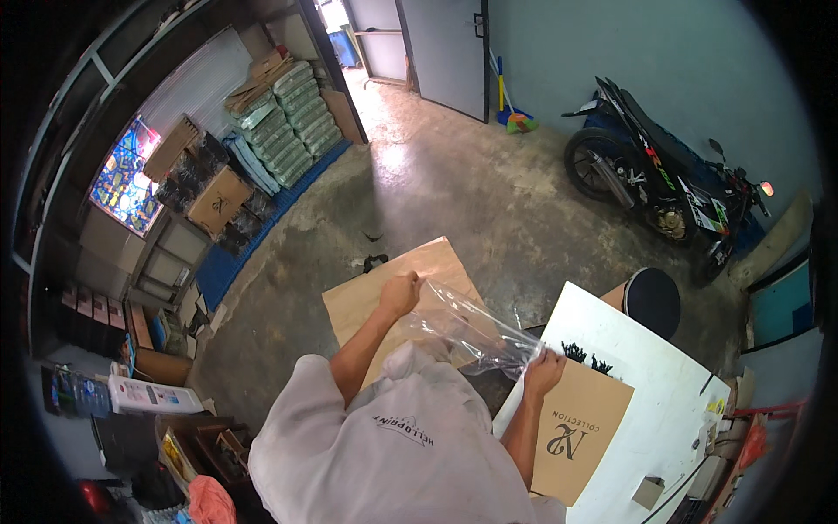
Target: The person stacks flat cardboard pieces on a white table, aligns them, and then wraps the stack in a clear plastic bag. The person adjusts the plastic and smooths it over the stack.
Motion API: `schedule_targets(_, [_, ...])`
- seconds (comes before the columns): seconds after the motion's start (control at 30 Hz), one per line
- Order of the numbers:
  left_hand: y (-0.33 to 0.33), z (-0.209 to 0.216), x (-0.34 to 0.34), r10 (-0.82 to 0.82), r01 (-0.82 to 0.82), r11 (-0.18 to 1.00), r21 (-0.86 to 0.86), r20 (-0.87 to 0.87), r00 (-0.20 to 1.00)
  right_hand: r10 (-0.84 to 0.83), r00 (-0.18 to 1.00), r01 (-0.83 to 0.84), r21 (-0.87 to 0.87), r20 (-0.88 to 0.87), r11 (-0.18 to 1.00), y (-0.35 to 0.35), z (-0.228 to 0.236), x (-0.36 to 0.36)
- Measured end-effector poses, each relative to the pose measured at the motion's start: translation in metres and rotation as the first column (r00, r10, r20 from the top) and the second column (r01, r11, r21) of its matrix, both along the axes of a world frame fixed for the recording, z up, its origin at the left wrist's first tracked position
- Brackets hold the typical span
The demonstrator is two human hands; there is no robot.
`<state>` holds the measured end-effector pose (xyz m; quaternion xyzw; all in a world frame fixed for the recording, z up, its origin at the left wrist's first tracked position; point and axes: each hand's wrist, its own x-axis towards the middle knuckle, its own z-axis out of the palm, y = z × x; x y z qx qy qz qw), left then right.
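A clear plastic bag or film [467, 319] is stretched between my two hands. My left hand [400, 295] is closed on its upper left end, above a plain brown cardboard sheet [353, 301]. My right hand [543, 372] grips the bunched other end, beside a brown cardboard box [598, 403] with dark printing. That box lies on a white table [668, 384], partly hidden by my right forearm. Just past my right hand, small black pieces [587, 356] lie on the table at the box's edge; their kind is unclear.
A round black-topped stool [652, 304] stands beyond the table. A motorcycle [668, 175] is parked by the right wall. Stacked wrapped bundles [292, 122] and cardboard boxes [218, 203] line the left side on a blue mat [253, 229]. A door [445, 52] stands open at the back.
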<state>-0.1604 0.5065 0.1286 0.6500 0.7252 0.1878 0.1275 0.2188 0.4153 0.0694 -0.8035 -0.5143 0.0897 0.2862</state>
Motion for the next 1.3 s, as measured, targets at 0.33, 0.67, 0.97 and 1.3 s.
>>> schedule_targets(0.33, [0.087,-0.053,0.022,-0.161,0.205,0.926,-0.318,0.159,0.974,-0.092,0.407,0.287,0.032,-0.909,0.958,0.000,-0.066,-0.002])
schedule_targets(0.67, [0.219,-0.040,-0.008,-0.067,0.090,0.974,-0.208,0.114,0.991,-0.008,0.984,-0.027,-0.196,-0.175,0.980,0.095,0.002,-0.024])
schedule_targets(0.97, [0.260,-0.056,-0.044,-0.057,0.071,0.986,-0.152,0.096,0.994,-0.244,0.939,0.234,-0.071,-0.242,0.970,0.147,-0.063,-0.009])
schedule_targets(1.3, [0.289,-0.061,-0.038,-0.109,0.122,0.985,-0.119,0.109,0.988,-0.364,0.126,0.408,-0.286,-0.923,0.867,0.205,-0.079,-0.042])
